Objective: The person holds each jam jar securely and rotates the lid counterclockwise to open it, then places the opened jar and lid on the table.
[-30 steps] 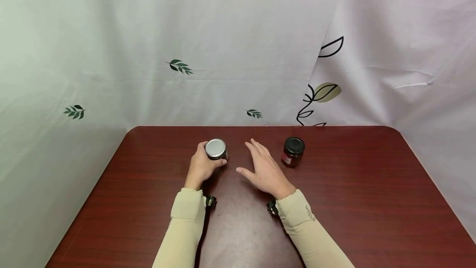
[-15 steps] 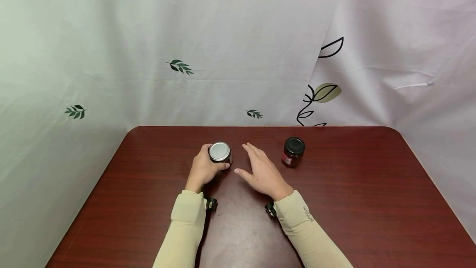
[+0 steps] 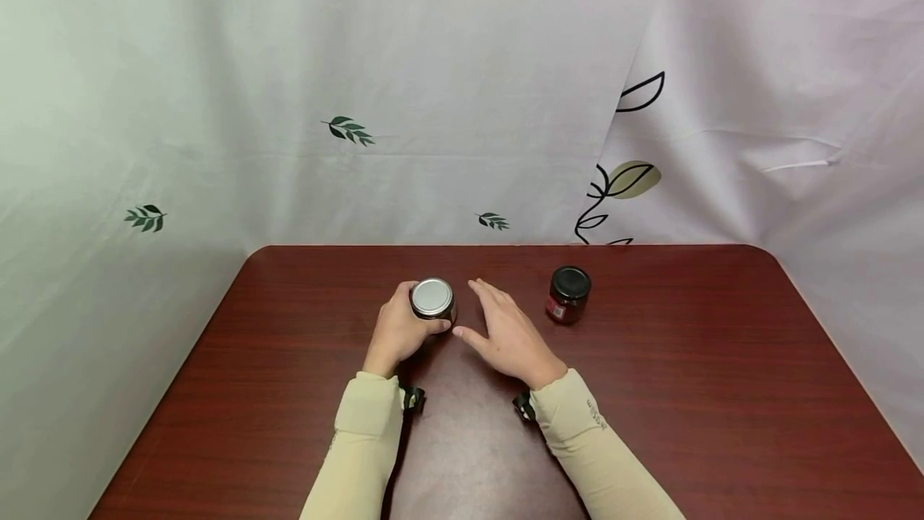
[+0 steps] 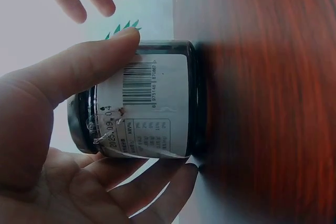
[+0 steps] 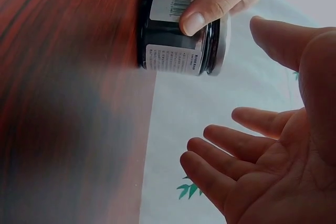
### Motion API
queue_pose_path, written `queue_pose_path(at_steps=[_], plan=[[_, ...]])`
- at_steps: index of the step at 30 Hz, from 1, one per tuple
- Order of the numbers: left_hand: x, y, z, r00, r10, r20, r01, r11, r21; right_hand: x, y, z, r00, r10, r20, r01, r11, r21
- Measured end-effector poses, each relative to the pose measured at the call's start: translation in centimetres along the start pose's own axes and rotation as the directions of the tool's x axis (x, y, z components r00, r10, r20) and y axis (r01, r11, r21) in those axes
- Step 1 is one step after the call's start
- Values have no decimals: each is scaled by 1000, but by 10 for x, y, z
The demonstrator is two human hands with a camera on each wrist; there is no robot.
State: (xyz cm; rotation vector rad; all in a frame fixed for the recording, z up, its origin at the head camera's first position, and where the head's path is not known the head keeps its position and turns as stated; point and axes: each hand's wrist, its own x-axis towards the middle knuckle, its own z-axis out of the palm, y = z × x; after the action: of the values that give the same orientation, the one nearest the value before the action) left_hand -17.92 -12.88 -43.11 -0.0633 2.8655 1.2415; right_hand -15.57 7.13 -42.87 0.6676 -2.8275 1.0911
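My left hand (image 3: 399, 329) grips a dark glass jar with a silver lid (image 3: 433, 296), its thumb on the near side and its fingers round the far side. The left wrist view shows the jar's white barcode label (image 4: 142, 103), with the thumb lying over one edge. The jar looks upright, its base at or very close to the tabletop. My right hand (image 3: 514, 341) is just right of this jar, apart from it, fingers extended and thumb spread, holding nothing. In the right wrist view its palm faces the jar (image 5: 173, 35).
A second dark jar with a black lid and reddish label (image 3: 569, 295) stands upright to the right, beyond the right hand. The reddish-brown table (image 3: 686, 392) ends at a white curtain (image 3: 447, 87) with leaf prints along the far edge.
The left hand has slid the silver-lidded jar rightward and slightly nearer, towards the right hand. My right hand has shifted slightly left. The black-lidded jar stays where it was.
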Motion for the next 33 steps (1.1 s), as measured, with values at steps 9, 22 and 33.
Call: queue_pose_path(at_steps=[9,22,33], plan=[[-4,3,-1,1000,29,8,-29,999,13,0,-1,2,1000,14,7,-15,999,32],[-11,12,-4,997,70,-6,-70,997,19,-1,-5,2,1000,19,-22,-17,997,81],[-18,19,-6,995,98,-33,-98,995,16,1,-8,0,994,-19,-105,35,988,152]])
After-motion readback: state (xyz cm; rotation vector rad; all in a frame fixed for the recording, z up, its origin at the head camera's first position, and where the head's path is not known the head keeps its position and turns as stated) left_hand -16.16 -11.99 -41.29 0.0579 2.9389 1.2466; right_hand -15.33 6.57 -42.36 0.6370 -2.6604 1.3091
